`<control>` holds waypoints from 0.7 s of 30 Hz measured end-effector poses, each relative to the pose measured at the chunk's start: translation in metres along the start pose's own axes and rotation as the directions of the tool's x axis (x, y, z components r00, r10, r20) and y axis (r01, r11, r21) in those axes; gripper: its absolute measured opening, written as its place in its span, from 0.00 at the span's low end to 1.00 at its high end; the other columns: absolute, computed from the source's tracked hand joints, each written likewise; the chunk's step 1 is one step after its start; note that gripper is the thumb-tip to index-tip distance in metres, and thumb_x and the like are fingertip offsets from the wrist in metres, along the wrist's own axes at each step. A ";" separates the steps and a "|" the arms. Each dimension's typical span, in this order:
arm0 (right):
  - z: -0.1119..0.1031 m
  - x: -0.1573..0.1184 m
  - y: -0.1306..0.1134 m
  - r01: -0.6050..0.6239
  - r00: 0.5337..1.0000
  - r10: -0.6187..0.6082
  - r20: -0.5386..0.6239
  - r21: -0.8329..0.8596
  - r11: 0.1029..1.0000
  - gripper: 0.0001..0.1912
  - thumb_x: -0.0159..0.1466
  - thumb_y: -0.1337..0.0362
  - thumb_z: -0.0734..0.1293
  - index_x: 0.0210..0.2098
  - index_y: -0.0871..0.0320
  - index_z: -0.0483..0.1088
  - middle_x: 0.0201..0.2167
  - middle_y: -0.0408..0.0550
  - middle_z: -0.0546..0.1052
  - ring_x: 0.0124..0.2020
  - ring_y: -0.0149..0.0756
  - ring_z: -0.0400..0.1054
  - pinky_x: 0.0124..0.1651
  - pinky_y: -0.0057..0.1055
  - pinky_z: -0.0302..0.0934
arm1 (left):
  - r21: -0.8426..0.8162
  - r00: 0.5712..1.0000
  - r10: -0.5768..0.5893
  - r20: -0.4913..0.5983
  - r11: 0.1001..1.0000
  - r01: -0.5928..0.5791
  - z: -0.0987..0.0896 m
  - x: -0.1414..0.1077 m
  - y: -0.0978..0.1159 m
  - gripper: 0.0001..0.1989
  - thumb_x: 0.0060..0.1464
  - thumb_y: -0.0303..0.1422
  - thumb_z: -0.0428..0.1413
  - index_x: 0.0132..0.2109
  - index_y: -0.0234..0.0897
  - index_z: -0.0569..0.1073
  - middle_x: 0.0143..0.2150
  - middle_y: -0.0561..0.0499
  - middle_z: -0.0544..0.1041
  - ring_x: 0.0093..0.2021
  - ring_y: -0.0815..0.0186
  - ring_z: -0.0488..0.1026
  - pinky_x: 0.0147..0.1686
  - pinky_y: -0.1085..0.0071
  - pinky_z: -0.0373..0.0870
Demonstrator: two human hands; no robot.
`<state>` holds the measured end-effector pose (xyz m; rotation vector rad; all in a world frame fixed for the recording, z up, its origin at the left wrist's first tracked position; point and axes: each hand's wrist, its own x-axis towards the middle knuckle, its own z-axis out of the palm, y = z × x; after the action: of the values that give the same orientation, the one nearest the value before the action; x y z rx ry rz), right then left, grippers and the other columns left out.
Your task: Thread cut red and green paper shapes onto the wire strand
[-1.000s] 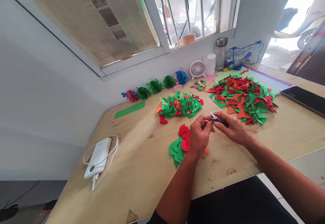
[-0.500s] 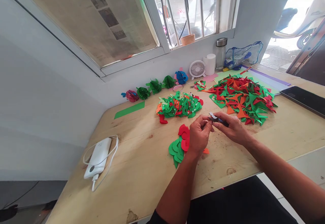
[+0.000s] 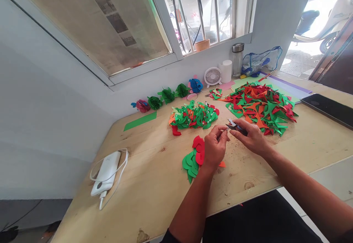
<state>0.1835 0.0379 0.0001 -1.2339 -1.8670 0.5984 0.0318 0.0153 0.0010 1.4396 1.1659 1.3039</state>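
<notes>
My right hand [image 3: 252, 135] is wrapped round a pair of small scissors [image 3: 233, 124] with a dark handle, their blades parted and pointing at my left fingers. My left hand [image 3: 216, 143] is closed in a pinch close to the tips; what it holds is too small and hidden to name. Below my left hand lie red cut paper pieces [image 3: 199, 143] and curved green paper pieces [image 3: 191, 164], partly covered by the wrist. An orange paper scrap [image 3: 222, 164] shows beside that wrist. Just beyond both hands is a heap of green, red and orange cut shapes [image 3: 193, 115].
A big pile of paper offcuts [image 3: 260, 107] lies at the right, near a phone [image 3: 328, 107]. Paper flowers [image 3: 167, 95], a small fan [image 3: 213, 77], a white cylinder [image 3: 226, 71] and a glass bottle [image 3: 237, 61] line the wall. A cabled power bank [image 3: 106, 173] lies left.
The scissors' blades have spread apart and drawn slightly back from my left fingers. My left hand keeps its pinch. The whole view has shifted a little.
</notes>
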 end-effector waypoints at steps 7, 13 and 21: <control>-0.001 0.000 -0.001 -0.036 0.995 0.036 -0.090 0.003 0.999 0.18 0.61 0.52 0.63 0.42 0.59 0.70 0.23 0.42 0.70 0.23 0.29 0.59 0.27 0.26 0.55 | 0.242 0.999 0.038 -0.009 0.970 -0.034 0.006 0.000 -0.005 0.11 0.58 0.36 0.51 0.47 0.38 0.69 0.33 0.48 0.78 0.32 0.66 0.75 0.33 0.72 0.68; -0.003 0.001 -0.001 -0.073 0.981 0.080 -0.175 0.044 0.996 0.18 0.60 0.53 0.63 0.42 0.59 0.70 0.24 0.44 0.71 0.24 0.30 0.61 0.28 0.26 0.57 | 0.341 0.999 -0.028 0.022 0.940 0.019 0.012 0.003 -0.004 0.20 0.56 0.32 0.52 0.56 0.41 0.65 0.30 0.50 0.79 0.33 0.63 0.76 0.33 0.71 0.68; -0.008 0.002 -0.001 -0.128 0.963 0.135 -0.233 0.046 0.991 0.17 0.60 0.52 0.63 0.41 0.59 0.71 0.22 0.43 0.71 0.21 0.30 0.60 0.26 0.26 0.55 | 0.303 0.999 -0.038 -0.009 0.952 0.039 0.015 0.008 -0.008 0.18 0.57 0.33 0.52 0.54 0.39 0.67 0.34 0.48 0.79 0.35 0.63 0.77 0.33 0.72 0.68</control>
<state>0.1892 0.0387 0.0065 -1.3545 -1.5832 0.5235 0.0463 0.0243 -0.0068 1.6231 1.4368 1.1347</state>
